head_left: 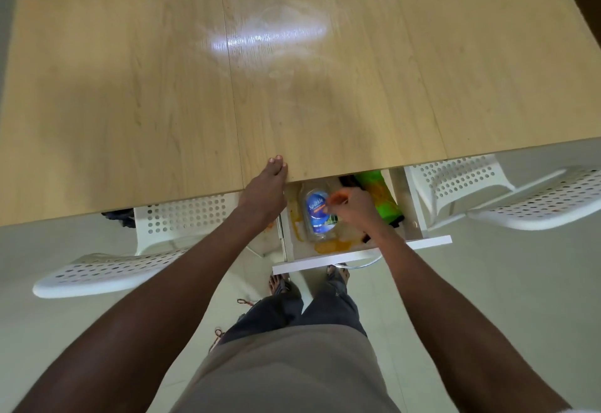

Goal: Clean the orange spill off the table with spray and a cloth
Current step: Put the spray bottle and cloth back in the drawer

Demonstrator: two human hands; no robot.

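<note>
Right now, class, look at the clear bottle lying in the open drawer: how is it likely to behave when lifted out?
The clear bottle looks like thin plastic and nearly empty, so probably light and slightly squashy. It lies on its side, so it may roll if nudged. Orange residue on the drawer floor beside it suggests it could be slick or sticky. The right hand is reaching over it.

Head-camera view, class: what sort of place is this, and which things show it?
Probably a dining or break room: a long wooden table, white perforated chairs tucked under it, and an open drawer holding a spray bottle.
</note>
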